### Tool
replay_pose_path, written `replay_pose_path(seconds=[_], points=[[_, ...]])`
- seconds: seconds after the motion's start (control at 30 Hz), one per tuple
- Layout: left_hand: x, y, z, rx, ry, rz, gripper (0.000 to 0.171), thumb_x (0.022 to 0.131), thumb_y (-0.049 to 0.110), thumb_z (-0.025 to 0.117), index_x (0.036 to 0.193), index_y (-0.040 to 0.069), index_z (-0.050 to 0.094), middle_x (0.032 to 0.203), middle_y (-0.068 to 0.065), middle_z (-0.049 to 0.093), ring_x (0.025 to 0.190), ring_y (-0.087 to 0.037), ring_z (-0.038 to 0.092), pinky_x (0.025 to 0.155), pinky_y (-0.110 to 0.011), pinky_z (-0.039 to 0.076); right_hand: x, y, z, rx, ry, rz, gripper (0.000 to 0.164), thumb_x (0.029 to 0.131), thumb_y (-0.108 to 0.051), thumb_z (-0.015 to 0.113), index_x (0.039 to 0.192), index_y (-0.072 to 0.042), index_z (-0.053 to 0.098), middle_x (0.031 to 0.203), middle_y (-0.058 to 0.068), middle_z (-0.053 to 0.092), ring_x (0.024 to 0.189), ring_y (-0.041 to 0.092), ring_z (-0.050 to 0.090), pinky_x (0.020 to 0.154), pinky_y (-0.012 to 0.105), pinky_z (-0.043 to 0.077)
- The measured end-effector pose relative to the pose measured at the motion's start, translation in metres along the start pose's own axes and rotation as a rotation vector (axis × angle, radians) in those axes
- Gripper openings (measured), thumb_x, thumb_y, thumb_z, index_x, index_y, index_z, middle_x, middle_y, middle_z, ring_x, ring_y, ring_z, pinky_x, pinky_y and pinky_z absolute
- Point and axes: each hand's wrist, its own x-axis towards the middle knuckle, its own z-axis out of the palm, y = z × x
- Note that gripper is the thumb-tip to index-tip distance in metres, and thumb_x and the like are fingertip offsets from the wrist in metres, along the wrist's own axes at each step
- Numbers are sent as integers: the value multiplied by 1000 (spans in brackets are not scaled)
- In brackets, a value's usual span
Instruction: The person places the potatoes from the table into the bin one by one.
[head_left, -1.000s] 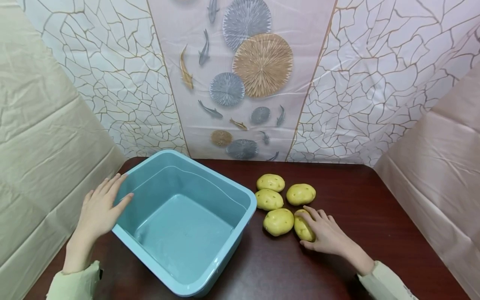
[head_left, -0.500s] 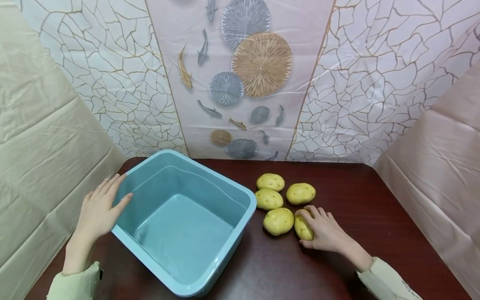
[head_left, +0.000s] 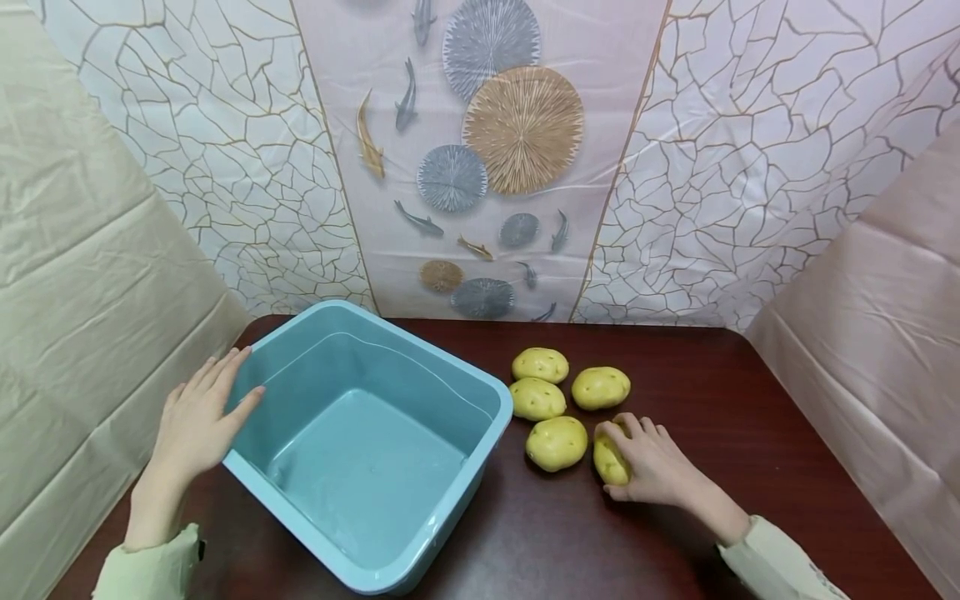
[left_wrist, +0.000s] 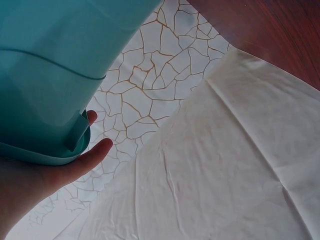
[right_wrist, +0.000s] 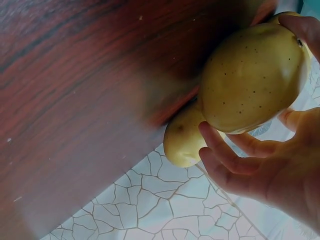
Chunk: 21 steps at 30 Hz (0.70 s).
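My right hand (head_left: 654,462) grips a yellow potato (head_left: 611,460), thumb at its near end and fingers over its far end. Up close in the right wrist view that potato (right_wrist: 255,75) shows small dark specks, and the fingertips (right_wrist: 212,131) lie along its side. On the left, my left hand (head_left: 197,421) rests with extended fingers on the rim of a blue plastic basin (head_left: 442,367). Seen from the left wrist, the thumb (left_wrist: 95,156) lies along the outside of the basin's rim (left_wrist: 45,159). The basin's visible floor holds nothing.
Several more potatoes lie between basin and right hand: one nearest (head_left: 557,443), two behind it (head_left: 537,399) (head_left: 540,365), one farther right (head_left: 601,388). The dark red table (head_left: 750,400) ends at a patterned cloth backdrop (head_left: 480,275), with plain cloth sides.
My right hand has shifted slightly right with the potato, leaving a small gap to the neighbouring potato. The left hand and the basin have stayed in place.
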Motion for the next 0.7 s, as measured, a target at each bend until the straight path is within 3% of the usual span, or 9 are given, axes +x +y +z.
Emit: replay_pose_path(seconds=[0.7], points=[[0, -1, 1, 4, -3, 1, 61, 93, 40, 37, 141, 6, 21, 142, -27, 25, 132, -45, 17, 92, -70, 13, 3, 0, -18, -46, 41, -45, 70, 49, -47, 76, 108, -18, 53, 100, 9, 50, 81, 26, 50, 65, 38, 39]])
